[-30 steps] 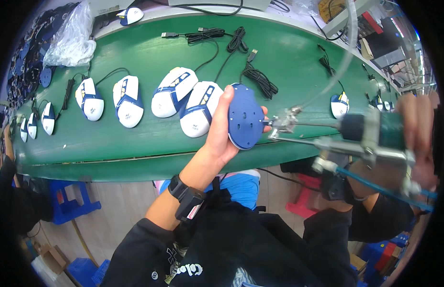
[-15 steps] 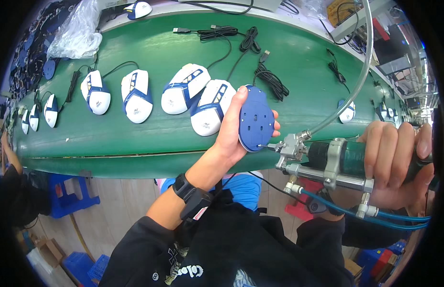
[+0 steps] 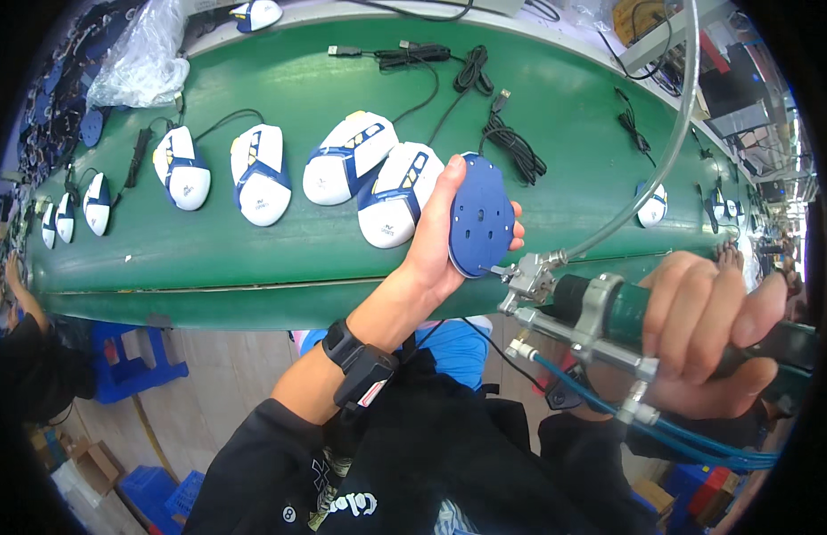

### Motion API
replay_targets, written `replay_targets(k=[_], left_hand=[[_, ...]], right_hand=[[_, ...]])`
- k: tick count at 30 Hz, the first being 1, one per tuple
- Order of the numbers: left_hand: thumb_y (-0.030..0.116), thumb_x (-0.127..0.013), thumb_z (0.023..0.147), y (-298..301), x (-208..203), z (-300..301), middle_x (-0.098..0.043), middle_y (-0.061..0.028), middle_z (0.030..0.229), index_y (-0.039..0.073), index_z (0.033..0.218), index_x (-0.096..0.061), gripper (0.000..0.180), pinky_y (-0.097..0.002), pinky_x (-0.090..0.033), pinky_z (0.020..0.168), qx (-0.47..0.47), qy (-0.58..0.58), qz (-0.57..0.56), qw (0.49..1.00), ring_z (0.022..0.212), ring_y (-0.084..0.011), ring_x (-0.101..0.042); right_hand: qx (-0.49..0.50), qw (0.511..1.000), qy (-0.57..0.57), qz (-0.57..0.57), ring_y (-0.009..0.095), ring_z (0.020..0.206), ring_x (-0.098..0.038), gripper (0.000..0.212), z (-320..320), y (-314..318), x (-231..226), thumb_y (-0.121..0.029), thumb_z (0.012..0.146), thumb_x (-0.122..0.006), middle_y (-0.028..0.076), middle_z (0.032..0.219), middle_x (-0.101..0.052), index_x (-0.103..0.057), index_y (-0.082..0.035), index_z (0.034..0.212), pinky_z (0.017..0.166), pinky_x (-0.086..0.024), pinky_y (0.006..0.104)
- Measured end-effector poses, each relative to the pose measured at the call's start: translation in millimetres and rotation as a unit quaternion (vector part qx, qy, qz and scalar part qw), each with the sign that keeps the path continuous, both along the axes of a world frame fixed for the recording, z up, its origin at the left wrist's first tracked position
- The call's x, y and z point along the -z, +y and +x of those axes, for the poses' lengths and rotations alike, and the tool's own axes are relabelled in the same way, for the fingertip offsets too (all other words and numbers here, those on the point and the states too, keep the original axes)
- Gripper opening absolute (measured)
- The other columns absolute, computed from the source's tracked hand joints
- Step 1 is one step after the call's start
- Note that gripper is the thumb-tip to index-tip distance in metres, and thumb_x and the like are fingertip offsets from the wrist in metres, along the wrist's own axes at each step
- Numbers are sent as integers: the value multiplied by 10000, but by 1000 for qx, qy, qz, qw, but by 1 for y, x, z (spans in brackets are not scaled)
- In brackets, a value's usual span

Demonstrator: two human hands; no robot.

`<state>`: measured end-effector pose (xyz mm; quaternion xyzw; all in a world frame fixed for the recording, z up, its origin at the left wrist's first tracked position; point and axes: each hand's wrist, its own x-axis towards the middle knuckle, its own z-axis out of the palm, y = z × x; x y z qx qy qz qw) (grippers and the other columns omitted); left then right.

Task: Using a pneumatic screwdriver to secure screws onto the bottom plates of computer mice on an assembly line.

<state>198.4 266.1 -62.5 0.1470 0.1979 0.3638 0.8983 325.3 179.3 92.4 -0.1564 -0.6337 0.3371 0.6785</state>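
My left hand point(image 3: 436, 234) is closed around a computer mouse point(image 3: 481, 217), its blue underside turned up toward me, screw holes showing. In my right hand point(image 3: 712, 321) is a dark green power screwdriver point(image 3: 631, 308) with a metal screw-feeding head point(image 3: 532, 278). The driver's thin tip meets the lower edge of the mouse's underside, near a corner hole; whether a screw sits there is too small to tell. Just left of the held mouse, two white-and-blue mice point(image 3: 397, 207) point(image 3: 346, 165) lie top side up, touching each other.
More corded mice point(image 3: 263, 183) point(image 3: 181, 174) lie along the green belt point(image 3: 297, 80). Coiled black cables point(image 3: 516, 152) rest beyond my hand. A clear feed tube point(image 3: 667, 160) arches over the belt; blue air hoses point(image 3: 592, 406) hang below the driver. Another person's arm point(image 3: 25, 290) is at far left.
The driver has tilted, its body swinging down and left with my right hand, while its tip stays at the mouse's lower edge. The held mouse has shifted slightly up and right.
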Motion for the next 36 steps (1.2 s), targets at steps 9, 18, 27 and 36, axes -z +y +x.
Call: replay_targets(k=[9, 18, 27, 36], left_hand=[[441, -567, 943, -16, -42, 53, -567, -184, 1119, 16, 1246, -390, 551, -403, -555, 824, -15, 154, 112, 982, 987, -270, -634], [481, -758, 735, -23, -89, 3, -346, -374, 1386, -34, 1377, -405, 895, -655, -276, 1050, -160, 594, 700, 361, 1304, -536, -321], [446, -733, 733, 2, -65, -147, -391, -292, 1412, -47, 1292, -472, 790, -645, -216, 1105, -105, 704, 648, 273, 1366, -466, -301], [338, -755, 752, 49, -93, -224, -524, -216, 1075, -13, 1258, -512, 662, -470, -462, 888, -60, 790, 585, 171, 1040, -380, -522]], right_hand=[[-3, 998, -15, -67, 68, 539, -417, 227, 56, -56, -107, -265, 955, -590, -33, 615, -463, -468, -106, 849, 560, -387, 201], [75, 994, -25, -78, 71, 411, -383, 212, 55, -93, -115, -257, 1027, -469, -28, 588, -412, -392, -61, 1057, 430, -375, 219], [24, 994, -11, -110, 63, 406, -364, 264, 69, -83, -104, -273, 1002, -532, -25, 589, -417, -499, -27, 912, 416, -347, 203], [60, 995, 46, -70, 57, 382, -331, 236, 35, -47, -103, -268, 1025, -458, -34, 564, -375, -386, -45, 1054, 373, -307, 207]])
